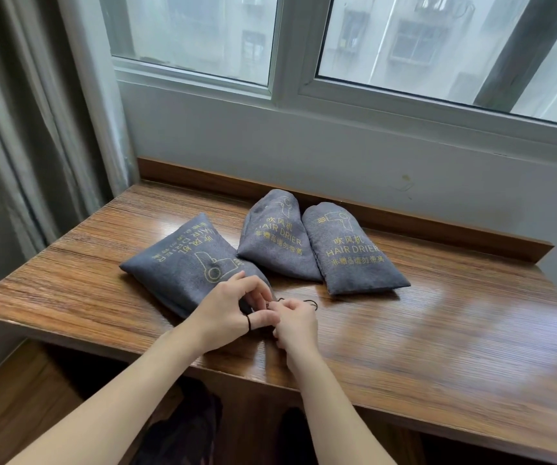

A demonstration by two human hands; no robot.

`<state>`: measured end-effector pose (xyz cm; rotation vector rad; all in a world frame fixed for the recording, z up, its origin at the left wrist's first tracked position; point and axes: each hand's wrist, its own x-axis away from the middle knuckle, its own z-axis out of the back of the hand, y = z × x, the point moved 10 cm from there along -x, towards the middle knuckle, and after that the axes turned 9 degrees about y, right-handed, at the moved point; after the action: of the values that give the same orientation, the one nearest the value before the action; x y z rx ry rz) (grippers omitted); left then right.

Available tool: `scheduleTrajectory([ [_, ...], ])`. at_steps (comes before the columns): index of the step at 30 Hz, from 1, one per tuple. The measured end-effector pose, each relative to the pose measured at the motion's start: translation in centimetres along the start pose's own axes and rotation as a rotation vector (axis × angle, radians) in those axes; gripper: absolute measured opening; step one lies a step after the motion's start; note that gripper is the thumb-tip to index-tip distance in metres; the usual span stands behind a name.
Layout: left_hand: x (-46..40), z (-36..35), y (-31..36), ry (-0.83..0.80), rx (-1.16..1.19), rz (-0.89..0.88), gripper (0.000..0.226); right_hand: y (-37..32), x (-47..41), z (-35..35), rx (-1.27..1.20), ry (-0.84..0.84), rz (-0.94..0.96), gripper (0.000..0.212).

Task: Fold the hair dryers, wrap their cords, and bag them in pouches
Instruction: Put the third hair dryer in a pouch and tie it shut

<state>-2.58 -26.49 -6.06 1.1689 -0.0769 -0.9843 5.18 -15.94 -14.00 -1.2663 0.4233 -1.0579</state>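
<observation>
Only partly seen, both hands, left hand [227, 312] and right hand [292, 322], pinch the pouch [183, 266] drawstring [307, 302]

Only one view on my feed: head camera, worn, wide-angle. It looks forward and down over wooden desk [438, 330] toward window [404, 45]. Close range: both forearms enter from bottom edge, left hand [227, 313] and right hand [295, 322] near frame centre. Curtain [19, 129] fills left side. Edges bow from lens. No second view, so nothing shared.
</observation>
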Motion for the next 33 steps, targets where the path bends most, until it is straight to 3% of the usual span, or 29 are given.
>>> scheduleTrajectory([
  [6, -0.2, 0.9, -0.4, 0.031, 0.039, 0.065, 0.034, 1.0, 0.1, -1.2, -0.331, -0.077, -0.137, 0.023],
  [8, -0.1, 2.0, -1.0, 0.116, 0.126, 0.1, 0.025, 1.6, 0.3, -0.6, -0.303, -0.079, -0.159, 0.019],
  [12, 0.4, 3.3, -1.9, 0.2, 0.044, 0.109, 0.015, 3.0, 1.6, -0.3, -0.197, -0.223, -0.255, 0.021],
  [16, 0.8, 2.1, -2.4, 0.087, 0.05, 0.135, 0.043, 3.0, 3.5, -1.9, -0.238, -0.371, -0.359, 0.03],
  [21, 0.8, 2.1, -1.9, 0.068, 0.149, 0.139, 0.073, 3.4, 2.7, -2.9, -0.311, -0.253, -0.415, 0.029],
  [25, 0.9, 1.9, -2.1, 0.038, 0.156, 0.15, 0.073, 3.6, 2.2, -3.3, -0.466, -0.199, -0.538, 0.026],
  [30, 1.0, 1.1, -2.7, -0.041, 0.144, 0.154, 0.076, 2.6, 1.9, -2.7, -0.594, -0.151, -0.421, 0.02],
  [33, 1.0, 1.4, -2.4, -0.003, 0.146, 0.141, 0.079, 2.5, 1.9, -1.8, -0.559, -0.107, -0.376, 0.021],
])
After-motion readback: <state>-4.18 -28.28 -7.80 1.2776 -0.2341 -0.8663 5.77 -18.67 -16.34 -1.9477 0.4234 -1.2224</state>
